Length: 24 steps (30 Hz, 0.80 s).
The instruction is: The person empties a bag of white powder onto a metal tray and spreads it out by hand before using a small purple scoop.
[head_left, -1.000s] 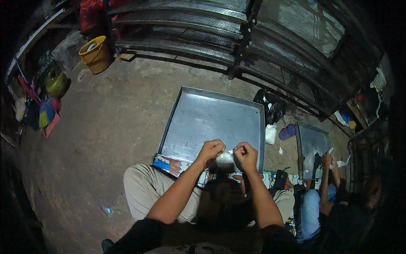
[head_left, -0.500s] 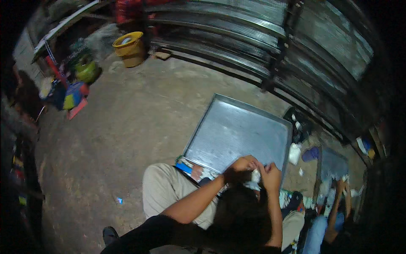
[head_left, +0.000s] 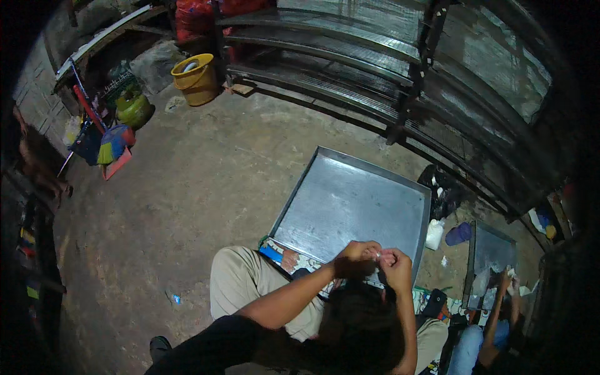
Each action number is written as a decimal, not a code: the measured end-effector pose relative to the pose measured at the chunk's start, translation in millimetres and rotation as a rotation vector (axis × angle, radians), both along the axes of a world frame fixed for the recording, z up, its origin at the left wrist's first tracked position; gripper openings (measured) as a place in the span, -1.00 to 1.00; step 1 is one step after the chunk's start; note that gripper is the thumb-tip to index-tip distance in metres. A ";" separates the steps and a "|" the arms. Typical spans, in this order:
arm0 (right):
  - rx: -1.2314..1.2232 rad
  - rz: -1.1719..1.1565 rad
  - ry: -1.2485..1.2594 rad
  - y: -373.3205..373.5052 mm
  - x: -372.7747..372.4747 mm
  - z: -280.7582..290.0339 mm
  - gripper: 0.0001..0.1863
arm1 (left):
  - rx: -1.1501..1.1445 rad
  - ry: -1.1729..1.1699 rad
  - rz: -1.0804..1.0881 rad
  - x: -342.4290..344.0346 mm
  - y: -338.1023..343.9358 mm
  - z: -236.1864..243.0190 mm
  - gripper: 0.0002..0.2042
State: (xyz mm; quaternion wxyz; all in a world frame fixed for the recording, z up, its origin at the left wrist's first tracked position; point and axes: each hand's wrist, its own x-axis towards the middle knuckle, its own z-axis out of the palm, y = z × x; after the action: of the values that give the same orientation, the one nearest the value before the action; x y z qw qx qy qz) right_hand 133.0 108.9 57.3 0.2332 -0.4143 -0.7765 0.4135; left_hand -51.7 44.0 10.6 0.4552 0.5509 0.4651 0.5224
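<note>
My left hand (head_left: 359, 251) and my right hand (head_left: 395, 259) meet over the near edge of a large metal tray (head_left: 350, 194), fingers pinched on a small pale plastic bag (head_left: 377, 255). Most of the bag is hidden by hands and shadow. Under the tray's near side lies a patterned mat (head_left: 278, 253), where my crossed legs rest. A black phone-like object (head_left: 434, 303) is beside my right knee.
Metal racks (head_left: 325, 44) line the back. At right are a black bag (head_left: 437, 190), purple object (head_left: 457, 234) and a co-worker's hands (head_left: 509, 281) by a smaller tray. A yellow bucket (head_left: 194, 84), green cylinder (head_left: 132, 112), broom (head_left: 112, 144) and another person's legs (head_left: 37, 162) are left.
The view has turned, shifting the scene rightward and showing legs at the left edge. My hands have drawn together, covering more of the white bag that was visible between them.
</note>
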 end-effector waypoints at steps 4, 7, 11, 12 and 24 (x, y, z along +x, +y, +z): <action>0.052 -0.109 0.108 -2.6 -11.3 -5.6 -0.79 | -0.083 0.133 0.077 -0.2 9.2 -11.6 -0.72; -0.047 -0.024 0.228 -2.1 -17.8 -4.1 -0.83 | 0.018 0.327 0.243 -0.9 8.5 -12.9 -0.73; 0.208 -0.021 0.101 2.4 -17.5 -18.7 -0.85 | 0.055 0.358 0.373 12.6 7.8 -7.8 -0.80; 0.229 -0.002 0.121 3.1 -18.2 -20.8 -0.85 | 0.045 0.340 0.376 11.3 5.9 -8.7 -0.79; 0.452 0.198 -0.019 -15.8 -21.3 2.2 -0.85 | 0.001 0.431 0.348 4.4 3.0 -16.9 -0.80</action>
State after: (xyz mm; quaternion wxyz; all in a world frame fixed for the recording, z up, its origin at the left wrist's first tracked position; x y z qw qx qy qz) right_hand 111.7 93.1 59.5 0.2712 -0.2772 -0.8883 0.2462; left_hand -47.2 47.0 -6.4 0.2489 0.5614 0.6386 0.4637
